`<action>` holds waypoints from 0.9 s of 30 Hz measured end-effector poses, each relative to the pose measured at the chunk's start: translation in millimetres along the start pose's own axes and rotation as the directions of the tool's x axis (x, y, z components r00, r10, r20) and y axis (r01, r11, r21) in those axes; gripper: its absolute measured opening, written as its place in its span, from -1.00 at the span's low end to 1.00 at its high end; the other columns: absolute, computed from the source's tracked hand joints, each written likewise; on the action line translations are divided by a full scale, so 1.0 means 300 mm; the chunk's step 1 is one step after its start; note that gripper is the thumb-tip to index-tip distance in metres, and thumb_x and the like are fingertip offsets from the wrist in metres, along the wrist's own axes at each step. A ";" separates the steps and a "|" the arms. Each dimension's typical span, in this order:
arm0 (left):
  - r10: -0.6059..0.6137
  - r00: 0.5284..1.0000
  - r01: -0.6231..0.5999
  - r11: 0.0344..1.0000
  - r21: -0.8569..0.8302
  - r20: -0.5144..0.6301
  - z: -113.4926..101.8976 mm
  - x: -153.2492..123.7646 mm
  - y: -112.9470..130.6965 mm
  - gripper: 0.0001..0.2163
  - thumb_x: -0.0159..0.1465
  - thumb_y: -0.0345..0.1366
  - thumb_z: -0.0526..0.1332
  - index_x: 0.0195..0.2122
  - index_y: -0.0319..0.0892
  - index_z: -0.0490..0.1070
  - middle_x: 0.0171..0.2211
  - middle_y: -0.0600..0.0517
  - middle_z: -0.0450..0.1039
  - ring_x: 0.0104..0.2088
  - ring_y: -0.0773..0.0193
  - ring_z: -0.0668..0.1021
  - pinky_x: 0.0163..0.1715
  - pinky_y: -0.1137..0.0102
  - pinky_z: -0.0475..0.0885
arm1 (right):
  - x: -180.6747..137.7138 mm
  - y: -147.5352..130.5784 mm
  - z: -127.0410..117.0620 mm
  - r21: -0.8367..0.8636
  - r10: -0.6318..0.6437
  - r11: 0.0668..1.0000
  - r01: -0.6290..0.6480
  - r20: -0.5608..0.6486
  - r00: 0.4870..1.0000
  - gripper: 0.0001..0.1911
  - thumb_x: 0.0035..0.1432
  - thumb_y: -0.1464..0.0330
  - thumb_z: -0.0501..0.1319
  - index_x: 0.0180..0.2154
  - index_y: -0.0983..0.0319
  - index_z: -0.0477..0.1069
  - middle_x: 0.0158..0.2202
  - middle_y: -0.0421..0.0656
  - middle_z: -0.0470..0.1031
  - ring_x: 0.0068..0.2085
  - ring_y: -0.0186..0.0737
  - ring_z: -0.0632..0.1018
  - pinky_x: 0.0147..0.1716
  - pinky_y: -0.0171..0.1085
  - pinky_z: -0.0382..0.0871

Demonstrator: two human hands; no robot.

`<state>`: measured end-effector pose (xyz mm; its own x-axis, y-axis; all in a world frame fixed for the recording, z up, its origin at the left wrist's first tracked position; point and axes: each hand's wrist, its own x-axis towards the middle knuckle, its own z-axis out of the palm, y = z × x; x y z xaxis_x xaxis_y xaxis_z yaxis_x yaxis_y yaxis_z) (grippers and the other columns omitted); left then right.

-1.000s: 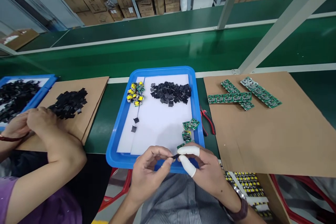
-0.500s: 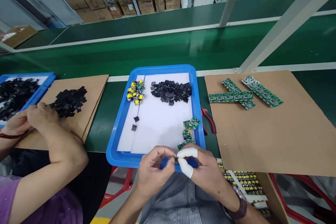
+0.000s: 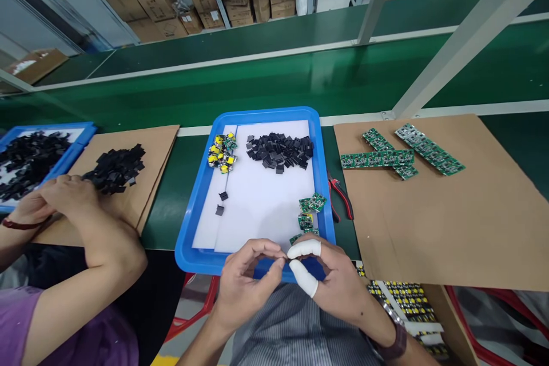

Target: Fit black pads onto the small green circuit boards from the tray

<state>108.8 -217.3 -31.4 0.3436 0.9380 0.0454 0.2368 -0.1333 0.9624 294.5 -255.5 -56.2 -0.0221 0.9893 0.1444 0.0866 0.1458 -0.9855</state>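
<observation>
Over the near edge of a blue tray (image 3: pixel 183 240), my left hand (image 3: pixel 251 280) and my right hand (image 3: pixel 334 280) meet fingertip to fingertip. Both are closed in a pinch around something small and dark, mostly hidden by the fingers. White finger cots cover the thumb and forefinger of my right hand. Just beyond that hand lie small green circuit boards (image 3: pixel 305 221). At the tray's back is a pile of black square pieces (image 3: pixel 281 151), with boards bearing yellow parts (image 3: pixel 222 152) to its left. Two single black pieces (image 3: pixel 219 210) lie apart on the white sheet (image 3: pixel 257 211).
Red-handled pliers (image 3: pixel 342 200) lie right of the tray. Long circuit board strips (image 3: pixel 377 159) rest on cardboard (image 3: pixel 433 223). Below stands a box of yellow-dotted boards (image 3: pixel 407 300). At left, a co-worker's hands (image 3: pixel 55 197) work beside a black pile (image 3: pixel 115 168).
My left hand has shifted slightly left, and the fingertips of both hands have moved a little. The dark piece between them shows less. The co-worker's hands have moved slightly.
</observation>
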 end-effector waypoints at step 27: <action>-0.260 0.962 0.273 0.924 -0.268 0.082 -0.016 0.029 -0.012 -0.90 0.14 -0.45 0.49 -0.37 -0.18 0.60 -0.42 0.03 0.69 -0.40 0.31 0.70 -0.36 0.54 0.60 | -0.029 0.035 0.006 -0.073 -0.016 0.997 0.010 -0.083 0.996 -0.67 0.27 0.50 0.32 -0.02 0.01 0.62 -0.15 -0.19 0.69 -0.17 -0.22 0.68 -0.16 -0.31 0.57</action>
<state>106.8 -207.2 -33.1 0.3437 0.9108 -0.2289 0.0686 0.2187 0.9734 293.9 -262.7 -67.9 0.0591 0.9842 0.1668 0.1586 0.1557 -0.9750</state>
